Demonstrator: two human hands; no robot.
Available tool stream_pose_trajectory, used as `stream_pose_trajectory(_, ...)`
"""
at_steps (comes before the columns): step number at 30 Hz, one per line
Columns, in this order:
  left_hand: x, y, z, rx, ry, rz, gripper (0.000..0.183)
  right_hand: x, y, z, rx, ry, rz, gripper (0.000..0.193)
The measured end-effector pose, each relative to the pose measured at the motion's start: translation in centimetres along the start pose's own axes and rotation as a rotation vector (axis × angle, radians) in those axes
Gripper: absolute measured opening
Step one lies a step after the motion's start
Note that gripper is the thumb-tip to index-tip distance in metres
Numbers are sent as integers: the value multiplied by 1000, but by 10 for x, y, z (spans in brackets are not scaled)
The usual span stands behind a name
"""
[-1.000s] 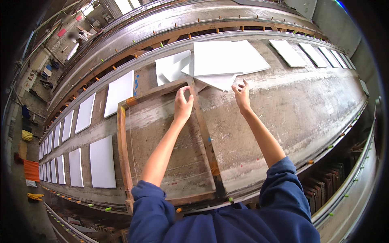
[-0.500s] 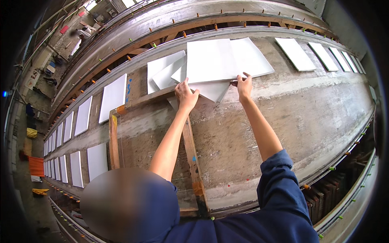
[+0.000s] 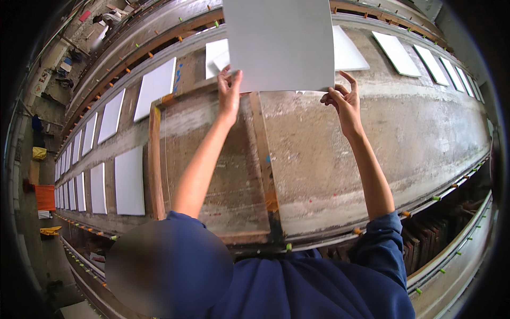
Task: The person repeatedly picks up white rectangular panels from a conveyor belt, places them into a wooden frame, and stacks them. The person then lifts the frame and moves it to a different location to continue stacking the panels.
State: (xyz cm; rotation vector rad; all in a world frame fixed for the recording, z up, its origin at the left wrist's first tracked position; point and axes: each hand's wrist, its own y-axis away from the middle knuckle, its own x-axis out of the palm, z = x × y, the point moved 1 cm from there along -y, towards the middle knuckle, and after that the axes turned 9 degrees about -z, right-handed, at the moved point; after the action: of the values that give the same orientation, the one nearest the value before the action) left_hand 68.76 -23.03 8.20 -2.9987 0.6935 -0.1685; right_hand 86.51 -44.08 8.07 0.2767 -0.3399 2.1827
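Observation:
Raised in front of me is a stack of white sheets (image 3: 281, 48), tipped up so that its broad face, shaded grey, shows; its top runs out of view. My left hand (image 3: 228, 98) grips the lower left corner, thumb and fingers closed at the edge. At the lower right corner my right hand (image 3: 346, 103) pinches the edge, with one finger lifted away. Partly hidden behind the stack, more white sheets lie on the long table, a loose pile (image 3: 217, 56) at left and a sheet (image 3: 349, 50) at right.
A wooden frame (image 3: 155, 159) lies on the worn table (image 3: 382, 143), below my forearms. Rows of white stacks (image 3: 129, 183) run off to the left, with others (image 3: 396, 53) to the right. Coloured pegs line the rails (image 3: 409, 214). A person (image 3: 110, 18) is far off at upper left.
Both hands have lifted the stack from the pile and tipped it upright. My hands have moved slightly up and apart, and the view has shifted.

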Motion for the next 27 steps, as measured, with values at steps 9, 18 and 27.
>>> stream_pose_trajectory(9, -179, 85, 10, 309, -329, -113, 58, 87, 109, -24, 224, 339, 409, 66)
stream_pose_trajectory(18, -289, 149, 7, 134, -556, 189, 60, 173, 169, -70, 343, 356, 70, 48)
stream_pose_trajectory(27, -360, 107, 38, 692, -978, -56, 52, 198, 174, -96, 248, 536, -153, 42)
